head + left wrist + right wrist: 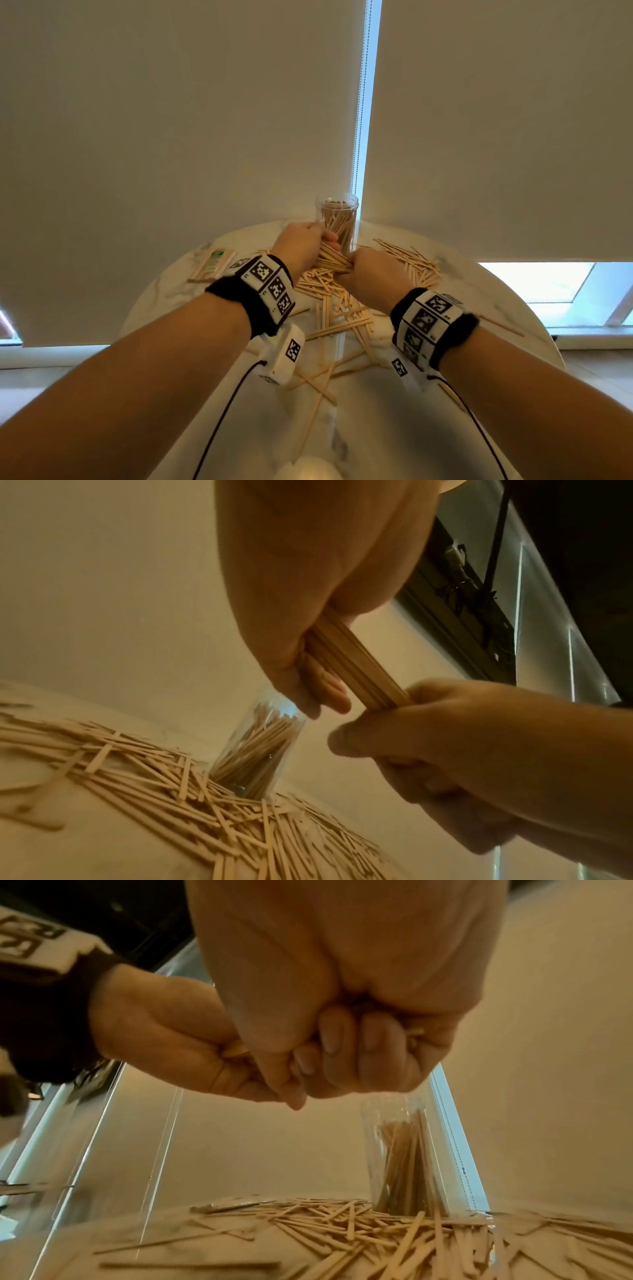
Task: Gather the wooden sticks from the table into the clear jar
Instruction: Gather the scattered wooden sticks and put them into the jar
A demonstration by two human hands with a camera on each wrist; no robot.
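A clear jar (337, 219) stands upright at the table's far edge, partly filled with wooden sticks. Just in front of it, both hands hold one bundle of sticks (334, 261) above the table. My left hand (303, 245) grips the bundle's far end, next to the jar's side. My right hand (368, 270) is fisted around the near end. The left wrist view shows the bundle (356, 666) running from the left hand (308, 685) into the right hand (441, 737), with the jar (260, 750) behind. Several loose sticks (337, 308) lie scattered on the table.
The round marble table (479, 308) stands against closed roller blinds (205, 120), with a bright window strip at the right. A wrapped packet of sticks (212, 262) lies at the table's left edge. More loose sticks (411, 263) are heaped right of the jar.
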